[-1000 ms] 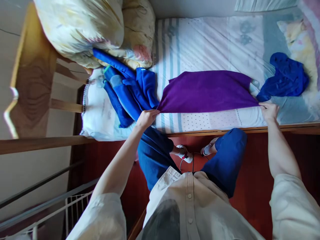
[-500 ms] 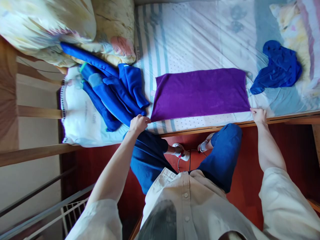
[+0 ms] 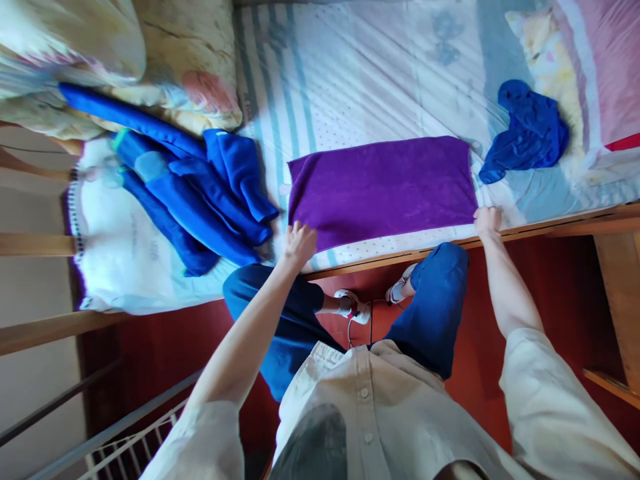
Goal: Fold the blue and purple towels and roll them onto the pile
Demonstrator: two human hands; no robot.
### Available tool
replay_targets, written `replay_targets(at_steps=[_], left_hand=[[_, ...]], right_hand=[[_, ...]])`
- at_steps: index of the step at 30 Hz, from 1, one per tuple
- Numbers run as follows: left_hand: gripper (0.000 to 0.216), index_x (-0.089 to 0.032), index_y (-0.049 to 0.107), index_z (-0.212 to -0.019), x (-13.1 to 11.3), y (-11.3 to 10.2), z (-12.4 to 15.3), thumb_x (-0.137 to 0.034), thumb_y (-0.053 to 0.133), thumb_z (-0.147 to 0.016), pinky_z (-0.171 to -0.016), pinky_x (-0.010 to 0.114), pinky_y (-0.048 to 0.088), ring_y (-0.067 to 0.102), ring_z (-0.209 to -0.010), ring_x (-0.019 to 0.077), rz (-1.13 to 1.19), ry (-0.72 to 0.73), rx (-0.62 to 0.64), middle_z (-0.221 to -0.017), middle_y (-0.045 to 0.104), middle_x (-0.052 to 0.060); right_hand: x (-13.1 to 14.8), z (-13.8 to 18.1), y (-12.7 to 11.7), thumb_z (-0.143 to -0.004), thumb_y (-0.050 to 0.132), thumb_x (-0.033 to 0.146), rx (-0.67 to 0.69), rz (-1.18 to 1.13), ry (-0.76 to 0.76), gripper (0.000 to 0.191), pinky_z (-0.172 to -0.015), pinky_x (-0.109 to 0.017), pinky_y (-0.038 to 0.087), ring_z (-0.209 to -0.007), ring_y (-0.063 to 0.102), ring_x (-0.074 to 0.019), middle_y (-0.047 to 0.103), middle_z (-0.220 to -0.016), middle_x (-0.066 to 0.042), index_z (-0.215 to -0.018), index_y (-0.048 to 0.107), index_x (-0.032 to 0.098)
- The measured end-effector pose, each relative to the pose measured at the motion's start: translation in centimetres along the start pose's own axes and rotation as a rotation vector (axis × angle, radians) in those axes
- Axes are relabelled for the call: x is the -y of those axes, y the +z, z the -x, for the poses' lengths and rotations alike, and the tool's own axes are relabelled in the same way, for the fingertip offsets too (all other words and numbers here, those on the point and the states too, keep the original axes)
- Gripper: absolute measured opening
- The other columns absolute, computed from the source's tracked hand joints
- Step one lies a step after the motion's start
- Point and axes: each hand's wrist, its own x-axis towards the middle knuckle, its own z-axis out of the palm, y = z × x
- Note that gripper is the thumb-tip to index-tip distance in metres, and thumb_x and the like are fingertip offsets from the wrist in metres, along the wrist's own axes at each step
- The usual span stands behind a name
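Observation:
A purple towel (image 3: 385,190) lies spread in a long rectangle near the front edge of the bed. My left hand (image 3: 301,245) is closed at its near left corner, fingers curled onto the cloth and hiding that corner. At the near right corner my right hand (image 3: 487,221) pinches the towel's edge. The towel lies mostly flat, with faint creases toward its left end. Left of it is a heap of blue cloths (image 3: 195,187), loosely folded. A crumpled blue cloth (image 3: 530,133) rests beyond its right end.
The bed sheet (image 3: 370,73) is pale with stripes and wrinkles. Bulky floral bedding (image 3: 190,53) fills the back left, and a cat-print pillow (image 3: 550,67) lies at the right. A wooden bed rail (image 3: 550,230) runs along the front. A white wire rack (image 3: 133,443) stands lower left.
My left hand has moved from the towel's corner tip inward, rightward over the cloth. My right hand still holds the right corner. The whole view has shifted, so the bed appears further left.

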Motion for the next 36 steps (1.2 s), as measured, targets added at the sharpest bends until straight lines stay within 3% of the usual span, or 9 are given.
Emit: replay_targets(at_steps=[3,6,10,12,14,18,22,32,36], left_hand=[[0.051,-0.020,0.064,-0.147,-5.2,0.8,-2.6,-0.034,0.044,-0.102,-0.126,0.061,0.038,0.045,-0.153,0.0381,0.195,0.034,-0.187,-0.163,0.053,0.017],[0.059,-0.018,0.049,-0.160,-8.9,3.2,-3.6,-0.035,0.041,-0.104,-0.132,0.060,0.028,0.028,-0.164,0.0346,0.319,-0.011,-0.255,-0.174,0.036,0.016],[0.065,-0.015,0.039,-0.166,-9.8,6.8,-2.7,-0.033,0.038,-0.104,-0.135,0.062,0.020,0.020,-0.168,0.0322,0.379,-0.073,-0.303,-0.175,0.033,0.018],[0.067,-0.016,0.038,-0.167,-9.3,7.8,-2.4,-0.033,0.039,-0.103,-0.136,0.060,0.019,0.020,-0.168,0.0317,0.384,-0.070,-0.319,-0.175,0.033,0.018],[0.067,-0.017,0.039,-0.167,-8.9,8.3,-2.4,-0.033,0.040,-0.102,-0.135,0.060,0.020,0.022,-0.167,0.0318,0.384,-0.080,-0.334,-0.174,0.036,0.017],[0.065,-0.022,0.041,-0.166,-8.7,8.5,-2.8,-0.029,0.041,-0.101,-0.134,0.063,0.024,0.027,-0.165,0.0313,0.366,-0.119,-0.348,-0.171,0.042,0.014],[0.067,-0.021,0.042,-0.165,-8.7,8.8,-3.0,-0.029,0.044,-0.098,-0.134,0.063,0.022,0.026,-0.166,0.0319,0.387,-0.120,-0.327,-0.172,0.041,0.014],[0.062,-0.016,0.058,-0.154,-8.6,10.4,-3.2,-0.031,0.049,-0.094,-0.135,0.058,0.020,0.034,-0.162,0.0337,0.524,-0.110,-0.499,-0.168,0.047,0.015],[0.062,-0.015,0.057,-0.154,-8.6,10.4,-3.1,-0.031,0.048,-0.095,-0.134,0.059,0.020,0.035,-0.162,0.0344,0.520,-0.100,-0.505,-0.169,0.046,0.016]], right_hand=[[6.2,1.2,1.0,-0.090,0.050,0.001,-0.090,-0.165,-0.228,0.047,-0.121,-0.045,0.045,-0.138,0.061,-0.0327,0.072,-0.138,-0.022,-0.127,0.077,0.007],[14.4,3.9,4.0,-0.093,0.047,0.006,-0.080,-0.433,-0.505,0.057,-0.134,-0.043,0.031,-0.155,0.046,-0.0262,0.054,-0.164,-0.012,-0.147,0.065,0.011],[24.7,7.8,10.4,-0.100,0.041,0.019,0.088,-0.749,-0.863,0.065,-0.137,-0.041,0.029,-0.162,0.036,-0.0186,0.046,-0.170,0.003,-0.165,0.046,0.026],[27.6,8.8,13.3,-0.101,0.039,0.023,0.172,-0.860,-0.935,0.069,-0.137,-0.044,0.030,-0.163,0.034,-0.0176,0.047,-0.168,0.013,-0.168,0.038,0.040],[28.2,8.7,15.1,-0.102,0.040,0.025,0.219,-0.910,-0.932,0.070,-0.137,-0.043,0.030,-0.164,0.033,-0.0176,0.046,-0.167,0.017,-0.168,0.035,0.045],[24.2,6.5,14.6,-0.104,0.038,0.024,0.206,-0.863,-0.896,0.066,-0.138,-0.040,0.028,-0.164,0.033,-0.0161,0.036,-0.175,0.009,-0.170,0.037,0.032],[18.4,3.4,12.2,-0.106,0.037,0.023,0.135,-0.742,-0.799,0.062,-0.138,-0.038,0.028,-0.163,0.032,-0.0126,0.040,-0.173,0.005,-0.168,0.040,0.027],[3.2,-4.8,10.5,-0.111,0.035,0.036,-0.275,-0.591,-0.650,0.054,-0.134,-0.043,0.037,-0.159,0.044,-0.0210,0.050,-0.168,-0.010,-0.159,0.053,0.018],[-0.7,-6.6,10.2,-0.111,0.032,0.039,-0.367,-0.507,-0.536,0.057,-0.132,-0.045,0.039,-0.157,0.046,-0.0228,0.051,-0.166,-0.016,-0.157,0.054,0.013]])
